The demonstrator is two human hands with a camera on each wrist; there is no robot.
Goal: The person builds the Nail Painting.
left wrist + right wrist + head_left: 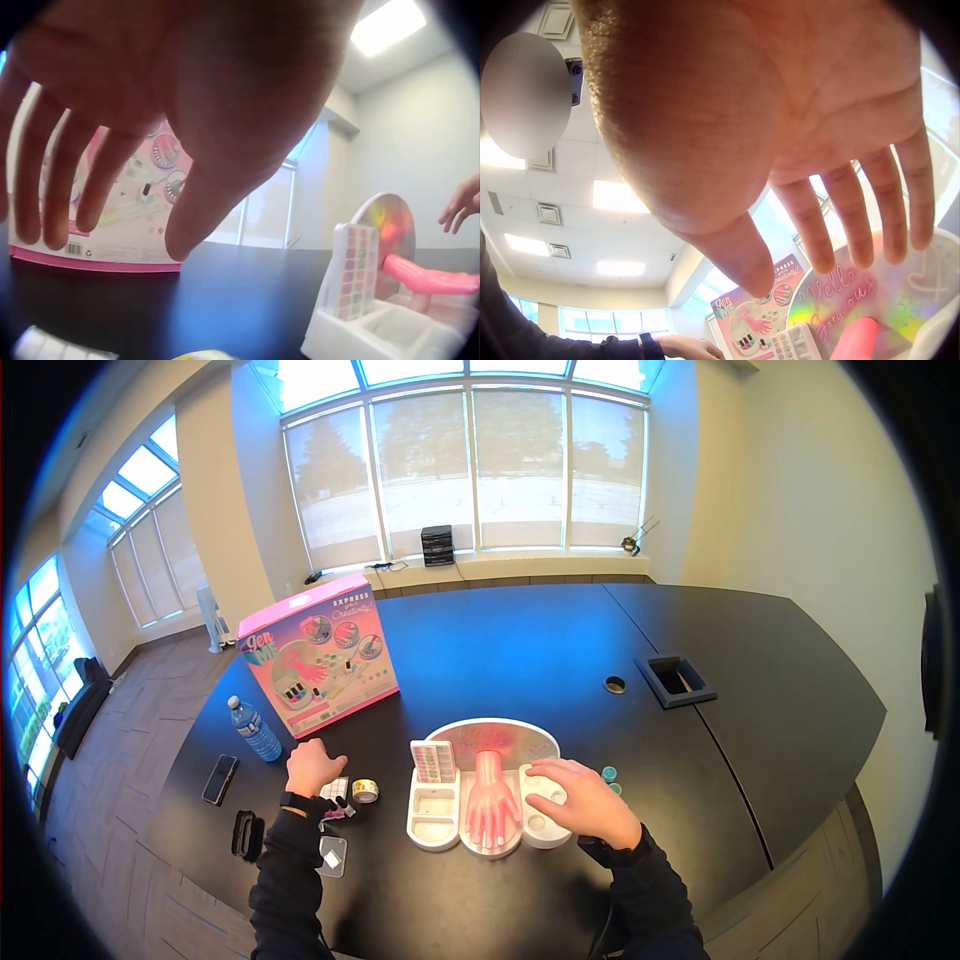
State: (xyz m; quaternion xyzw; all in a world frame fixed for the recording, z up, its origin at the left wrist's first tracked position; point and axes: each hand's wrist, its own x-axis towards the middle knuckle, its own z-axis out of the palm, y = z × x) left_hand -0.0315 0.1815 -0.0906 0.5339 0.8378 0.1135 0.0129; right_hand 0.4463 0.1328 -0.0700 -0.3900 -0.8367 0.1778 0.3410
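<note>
A pink model hand (pixel 490 800) lies palm down on a white nail-salon stand (pixel 434 832) with side trays and a shiny rounded backboard (pixel 832 300). My right hand (pixel 590 800) hovers over the right tray, its fingers straight with nothing in them. To the left, my left hand (pixel 314 767) hangs over a small white tray (pixel 335 788), small dark-capped bottles (pixel 340 807) and a yellow-patterned tape roll (pixel 365 791). Its fingers point down, loosely extended and holding nothing in the left wrist view. A sheet of small coloured nails (pixel 355 274) stands upright on the stand's left side.
Behind my left hand stands a large pink box (pixel 320 655) beside a water bottle (pixel 255 730). A phone (pixel 220 779), black case (pixel 247 834) and clear packet (pixel 332 856) lie at left. Small teal pots (pixel 609 773) sit right of the stand; a table socket box (pixel 676 680) lies beyond.
</note>
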